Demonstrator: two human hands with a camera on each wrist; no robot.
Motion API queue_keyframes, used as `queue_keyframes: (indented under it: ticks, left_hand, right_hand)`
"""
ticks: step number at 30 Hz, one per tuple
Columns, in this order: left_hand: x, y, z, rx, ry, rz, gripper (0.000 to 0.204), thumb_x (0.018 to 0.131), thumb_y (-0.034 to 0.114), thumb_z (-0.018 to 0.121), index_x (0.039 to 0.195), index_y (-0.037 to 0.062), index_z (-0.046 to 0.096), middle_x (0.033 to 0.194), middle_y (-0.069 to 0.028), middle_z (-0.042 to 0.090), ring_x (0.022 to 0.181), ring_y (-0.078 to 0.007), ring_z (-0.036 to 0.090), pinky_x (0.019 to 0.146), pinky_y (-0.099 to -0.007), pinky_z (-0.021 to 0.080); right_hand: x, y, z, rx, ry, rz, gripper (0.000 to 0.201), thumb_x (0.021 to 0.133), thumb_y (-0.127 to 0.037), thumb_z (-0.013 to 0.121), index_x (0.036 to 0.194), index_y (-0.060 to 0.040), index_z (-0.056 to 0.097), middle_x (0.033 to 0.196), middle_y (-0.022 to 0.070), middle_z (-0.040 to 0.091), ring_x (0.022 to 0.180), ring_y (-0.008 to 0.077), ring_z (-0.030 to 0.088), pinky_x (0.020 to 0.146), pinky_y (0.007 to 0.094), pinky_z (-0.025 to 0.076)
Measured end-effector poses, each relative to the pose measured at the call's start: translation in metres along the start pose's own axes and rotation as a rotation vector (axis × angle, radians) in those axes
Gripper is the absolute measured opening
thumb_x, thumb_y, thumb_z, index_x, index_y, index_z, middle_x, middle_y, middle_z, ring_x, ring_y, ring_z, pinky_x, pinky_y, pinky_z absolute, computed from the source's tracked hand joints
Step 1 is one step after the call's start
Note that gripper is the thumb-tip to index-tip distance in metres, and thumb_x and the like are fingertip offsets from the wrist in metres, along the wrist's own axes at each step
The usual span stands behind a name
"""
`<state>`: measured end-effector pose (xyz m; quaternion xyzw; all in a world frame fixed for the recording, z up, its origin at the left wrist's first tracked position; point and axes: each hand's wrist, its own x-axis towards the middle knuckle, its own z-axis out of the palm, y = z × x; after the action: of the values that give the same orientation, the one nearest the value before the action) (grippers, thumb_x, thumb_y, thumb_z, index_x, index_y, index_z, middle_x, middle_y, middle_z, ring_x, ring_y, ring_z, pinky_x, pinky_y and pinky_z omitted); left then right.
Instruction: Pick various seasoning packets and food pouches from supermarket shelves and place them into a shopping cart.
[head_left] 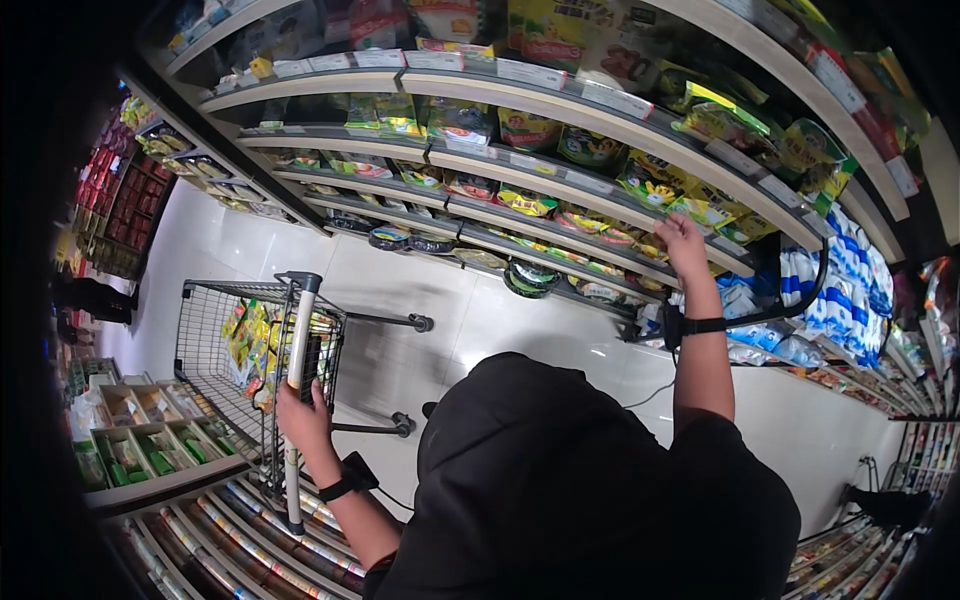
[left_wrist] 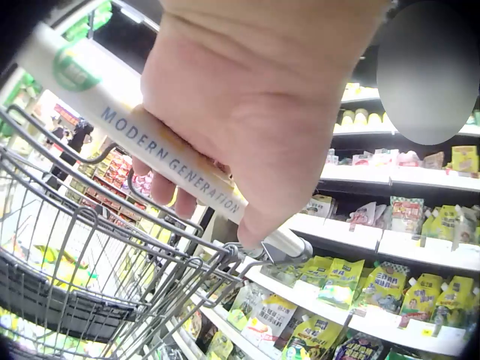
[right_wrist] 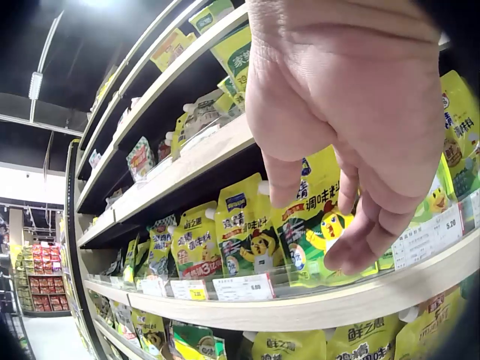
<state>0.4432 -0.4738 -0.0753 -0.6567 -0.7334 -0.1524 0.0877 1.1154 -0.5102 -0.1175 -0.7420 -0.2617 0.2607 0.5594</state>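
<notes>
My left hand [head_left: 305,420] grips the pale handle [head_left: 300,340] of a wire shopping cart [head_left: 215,320], its fingers and thumb curled round the bar. In the left wrist view the handle [left_wrist: 124,127] carries the words MODERN GENERATION. Yellow-green packets [head_left: 255,340] lie in the cart's basket. My right hand [head_left: 683,245] reaches to a shelf on the far side, holding nothing. In the right wrist view its loosely bent fingers hang in front of a yellow seasoning pouch [right_wrist: 300,255] with a cartoon chick, overlapping it. Another yellow pouch [right_wrist: 244,225] stands to the left of it.
Price labels [right_wrist: 244,286] run along the shelf edge [right_wrist: 322,306] below the pouches. Blue-and-white bags [head_left: 835,280] are stacked to the right. A produce bin stand [head_left: 150,430] is at the left, and shelves with red packets [head_left: 120,200] stand farther off.
</notes>
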Motion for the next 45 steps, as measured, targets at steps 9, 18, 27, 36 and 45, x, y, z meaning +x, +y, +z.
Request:
queue_keyframes:
  ticks: [9,18,27,36,45]
  left_hand:
    - [0.018,0.014,-0.021,-0.026,-0.276,-0.154,0.044,0.084,0.047,0.064,0.087,0.0031,0.058,0.075,-0.0172,0.064,0.072,-0.0381,0.063,0.064,-0.0468,0.048]
    - [0.005,0.014,-0.008,0.054,-0.216,-0.112,0.054,0.081,0.057,0.062,0.075,0.0039,0.055,0.066,-0.0171,0.062,0.066,-0.0384,0.062,0.060,-0.0477,0.048]
    - [-0.016,0.033,-0.026,0.001,-0.211,-0.151,0.051,0.082,0.056,0.062,0.077,0.0055,0.056,0.064,-0.0161,0.062,0.064,-0.0379,0.063,0.058,-0.0456,0.049]
    - [-0.039,0.038,-0.037,-0.057,-0.216,-0.113,0.051,0.080,0.055,0.065,0.072,0.0065,0.052,0.058,-0.0134,0.058,0.057,-0.0365,0.061,0.052,-0.0436,0.047]
    - [-0.052,0.026,-0.040,-0.133,-0.240,0.013,0.050,0.081,0.052,0.067,0.073,0.0060,0.048,0.052,-0.0089,0.051,0.051,-0.0328,0.057,0.050,-0.0410,0.045]
  right_hand:
    - [0.040,-0.008,-0.006,-0.017,0.161,-0.183,0.055,0.085,-0.021,0.071,0.126,0.0042,0.045,0.130,0.0132,0.051,0.093,0.0175,0.064,0.068,0.0288,0.050]
    - [0.055,-0.003,0.002,-0.540,0.370,-0.341,0.053,0.076,-0.033,0.078,0.106,0.0036,0.054,0.079,0.0128,0.063,0.066,0.0183,0.060,0.062,0.0325,0.047]
    - [0.042,-0.034,0.014,-0.095,0.159,-0.091,0.037,0.082,-0.018,0.074,0.103,0.0015,0.050,0.082,0.0120,0.066,0.071,0.0171,0.067,0.050,0.0283,0.051]
    - [0.053,-0.036,0.023,0.163,0.138,-0.047,0.017,0.082,-0.001,0.071,0.097,0.0033,0.063,0.085,0.0101,0.067,0.075,0.0185,0.068,0.063,0.0271,0.056]
    - [0.026,-0.040,0.033,0.089,0.056,-0.359,0.007,0.082,0.005,0.068,0.087,0.0018,0.064,0.109,0.0132,0.066,0.088,0.0208,0.066,0.078,0.0331,0.057]
